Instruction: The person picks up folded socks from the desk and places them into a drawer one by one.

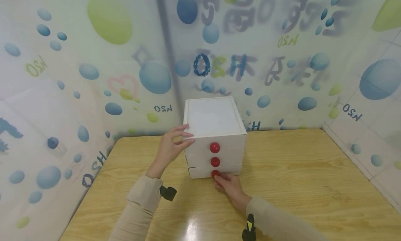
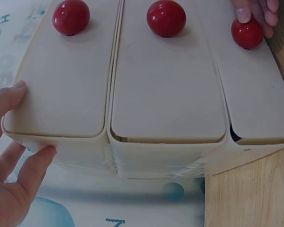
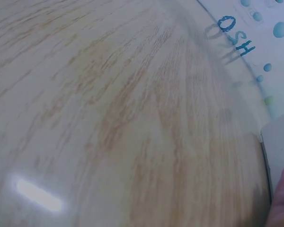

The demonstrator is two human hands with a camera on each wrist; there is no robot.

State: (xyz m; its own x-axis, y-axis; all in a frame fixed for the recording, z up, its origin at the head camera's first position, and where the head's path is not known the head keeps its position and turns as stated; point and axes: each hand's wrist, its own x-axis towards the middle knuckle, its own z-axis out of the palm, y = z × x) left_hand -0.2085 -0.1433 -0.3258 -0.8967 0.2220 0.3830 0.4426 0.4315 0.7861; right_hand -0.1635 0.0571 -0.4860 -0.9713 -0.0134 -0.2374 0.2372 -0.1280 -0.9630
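Observation:
A white three-drawer cabinet point(image 1: 214, 117) stands on the wooden table, each drawer front bearing a round red knob. My left hand point(image 1: 173, 143) touches its upper left front corner. In the left wrist view, the fingers of that left hand point(image 2: 12, 184) lie spread and mostly straight against the top drawer's edge and the side wall. Low at the front, my right hand point(image 1: 230, 189) pinches the bottom knob point(image 1: 215, 174). The top knob point(image 1: 214, 147) and middle knob point(image 1: 215, 161) are untouched. A narrow dark gap shows beside the bottom drawer front point(image 2: 260, 94). Only part of the right hand point(image 3: 281, 201) appears in the right wrist view.
The wooden table point(image 1: 291, 171) reaches out on both sides of the cabinet. Behind it hangs a pale wall covering point(image 1: 266, 67) printed with blue and green ovals and lettering. Similar printed sheets close off the left and right sides.

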